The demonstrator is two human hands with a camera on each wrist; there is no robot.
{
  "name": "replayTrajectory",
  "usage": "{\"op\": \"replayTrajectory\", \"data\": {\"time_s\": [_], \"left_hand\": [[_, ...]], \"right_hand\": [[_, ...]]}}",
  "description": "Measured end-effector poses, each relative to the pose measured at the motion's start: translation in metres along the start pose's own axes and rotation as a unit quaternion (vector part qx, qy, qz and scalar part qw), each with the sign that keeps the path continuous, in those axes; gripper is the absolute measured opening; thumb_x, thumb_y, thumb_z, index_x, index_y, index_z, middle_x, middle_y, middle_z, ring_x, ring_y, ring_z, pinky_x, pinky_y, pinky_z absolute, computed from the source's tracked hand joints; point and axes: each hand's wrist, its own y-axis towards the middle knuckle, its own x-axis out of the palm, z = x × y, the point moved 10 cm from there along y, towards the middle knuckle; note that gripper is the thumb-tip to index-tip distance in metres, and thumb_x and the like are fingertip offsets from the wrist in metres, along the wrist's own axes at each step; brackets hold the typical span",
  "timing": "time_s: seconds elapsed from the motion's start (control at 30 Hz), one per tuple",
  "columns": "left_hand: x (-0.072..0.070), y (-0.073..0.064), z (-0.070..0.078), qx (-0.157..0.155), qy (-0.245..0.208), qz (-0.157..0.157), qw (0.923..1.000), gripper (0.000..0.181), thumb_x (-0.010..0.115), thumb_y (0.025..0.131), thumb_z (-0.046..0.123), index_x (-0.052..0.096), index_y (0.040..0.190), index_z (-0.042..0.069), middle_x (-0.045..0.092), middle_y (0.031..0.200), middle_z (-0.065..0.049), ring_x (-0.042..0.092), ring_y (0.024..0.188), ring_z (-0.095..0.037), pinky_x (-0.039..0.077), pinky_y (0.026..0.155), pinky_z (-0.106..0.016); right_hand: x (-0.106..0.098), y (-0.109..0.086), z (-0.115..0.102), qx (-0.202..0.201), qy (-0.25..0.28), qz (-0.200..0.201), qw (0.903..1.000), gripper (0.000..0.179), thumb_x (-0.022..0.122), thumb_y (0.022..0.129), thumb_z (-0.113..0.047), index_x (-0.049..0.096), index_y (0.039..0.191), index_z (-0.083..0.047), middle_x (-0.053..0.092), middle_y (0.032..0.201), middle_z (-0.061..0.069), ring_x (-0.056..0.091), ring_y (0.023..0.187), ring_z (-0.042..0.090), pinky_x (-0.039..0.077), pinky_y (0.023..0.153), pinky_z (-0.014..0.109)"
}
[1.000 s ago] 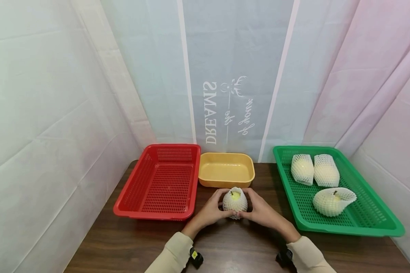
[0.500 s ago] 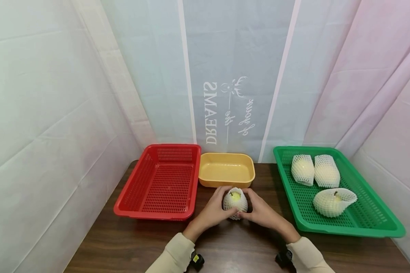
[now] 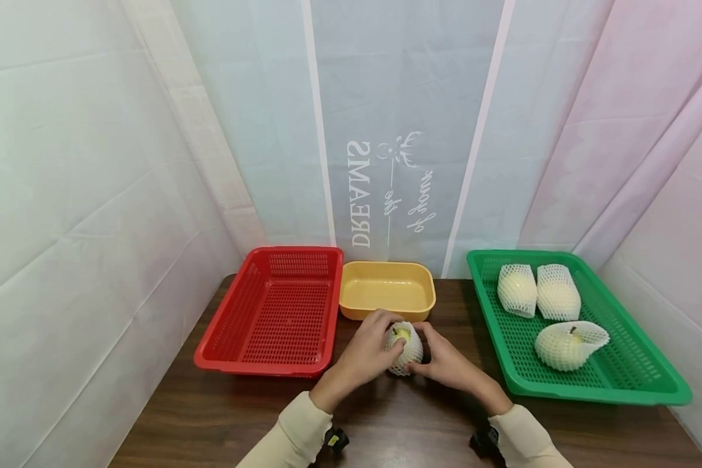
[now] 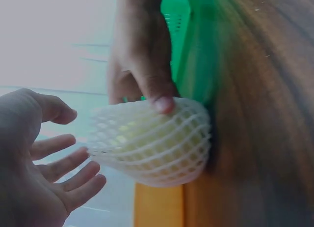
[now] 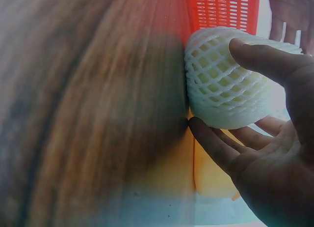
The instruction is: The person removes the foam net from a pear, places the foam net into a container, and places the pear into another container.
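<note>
- Near the centre, the right hand (image 3: pixel 447 364) grips a foam-netted fruit (image 3: pixel 411 359) on the wooden table (image 3: pixel 222 416).
- Left hand (image 3: pixel 364 350): fingers spread at the net's open end, clearest from the left wrist; only the head view shows the stem.
- Just beyond: yellow tub (image 3: pixel 389 292), partly blocked.
- Left: red basket (image 3: pixel 289 325).
- Right: green basket (image 3: pixel 597 394) holding three netted fruits (image 3: pixel 558 299).

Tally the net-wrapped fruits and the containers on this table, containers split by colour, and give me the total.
Red baskets: 1
Yellow dishes: 1
Green baskets: 1
Net-wrapped fruits: 4 (3 in the green basket, 1 held by the right hand)
Total: 7
</note>
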Motion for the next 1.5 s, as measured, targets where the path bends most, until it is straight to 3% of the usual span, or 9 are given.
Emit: {"op": "replayTrajectory", "data": {"time_s": [0.17, 0.3, 0.6, 0.8, 1.03, 1.3, 1.5], "left_hand": [[-0.010, 0.007, 0.012, 0.020, 0.035, -0.006, 0.9992, 0.027, 0.073, 0.099, 0.016, 0.071, 0.124, 0.008, 0.069, 0.121, -0.003, 0.061, 0.108, -0.016, 0.055, 0.090, -0.030], [-0.010, 0.013, 0.017, 0.026, 0.064, -0.033, 0.9970, 0.024, 0.072, 0.099, 0.016, 0.072, 0.122, 0.010, 0.071, 0.119, -0.002, 0.064, 0.110, -0.015, 0.056, 0.093, -0.029], [0.001, 0.027, 0.020, 0.038, 0.139, -0.112, 0.9832, 0.020, 0.072, 0.099, 0.020, 0.074, 0.117, 0.011, 0.072, 0.116, 0.000, 0.067, 0.107, -0.013, 0.057, 0.093, -0.025], [0.008, 0.033, 0.019, 0.051, 0.161, -0.131, 0.9769, 0.013, 0.073, 0.100, 0.016, 0.076, 0.111, 0.012, 0.072, 0.112, 0.000, 0.066, 0.108, -0.014, 0.056, 0.094, -0.025], [0.015, 0.041, 0.022, 0.076, 0.163, -0.159, 0.9708, 0.014, 0.071, 0.098, 0.004, 0.078, 0.108, 0.010, 0.075, 0.109, 0.000, 0.068, 0.107, -0.013, 0.055, 0.093, -0.021], [0.027, 0.041, 0.016, 0.075, 0.205, -0.209, 0.9533, 0.016, 0.076, 0.095, 0.011, 0.078, 0.112, 0.012, 0.073, 0.111, 0.001, 0.066, 0.096, -0.006, 0.055, 0.081, -0.017], [0.037, 0.038, 0.010, 0.063, 0.246, -0.246, 0.9356, 0.028, 0.084, 0.092, 0.023, 0.077, 0.119, 0.018, 0.072, 0.122, 0.002, 0.068, 0.107, -0.010, 0.057, 0.083, -0.024]], "right_hand": [[0.001, 0.001, 0.001, -0.001, 0.004, -0.004, 1.0000, 0.077, 0.091, 0.086, -0.023, 0.044, 0.145, -0.003, 0.061, 0.142, 0.017, 0.063, 0.125, 0.030, 0.055, 0.101, 0.048], [0.002, 0.001, 0.000, -0.005, 0.007, -0.011, 0.9999, 0.079, 0.090, 0.087, -0.025, 0.044, 0.147, -0.004, 0.060, 0.145, 0.017, 0.063, 0.127, 0.029, 0.055, 0.102, 0.048], [0.005, 0.003, 0.003, 0.007, 0.008, -0.018, 0.9998, 0.084, 0.092, 0.085, -0.033, 0.043, 0.147, -0.003, 0.061, 0.141, 0.016, 0.064, 0.123, 0.027, 0.056, 0.099, 0.045], [0.010, 0.001, 0.010, 0.024, 0.015, -0.026, 0.9992, 0.085, 0.092, 0.084, -0.035, 0.042, 0.147, -0.005, 0.061, 0.140, 0.014, 0.064, 0.123, 0.025, 0.056, 0.100, 0.041], [0.006, 0.002, 0.008, 0.014, 0.009, -0.018, 0.9997, 0.085, 0.092, 0.084, -0.032, 0.042, 0.147, -0.004, 0.062, 0.140, 0.016, 0.065, 0.122, 0.026, 0.056, 0.099, 0.040], [0.003, 0.001, 0.004, 0.003, 0.006, -0.012, 0.9999, 0.085, 0.093, 0.084, -0.031, 0.042, 0.146, -0.003, 0.063, 0.139, 0.017, 0.065, 0.121, 0.027, 0.056, 0.099, 0.044], [0.004, 0.002, 0.007, 0.011, 0.005, -0.016, 0.9998, 0.089, 0.093, 0.084, -0.031, 0.041, 0.150, -0.003, 0.062, 0.142, 0.016, 0.064, 0.124, 0.027, 0.056, 0.101, 0.046]]}}
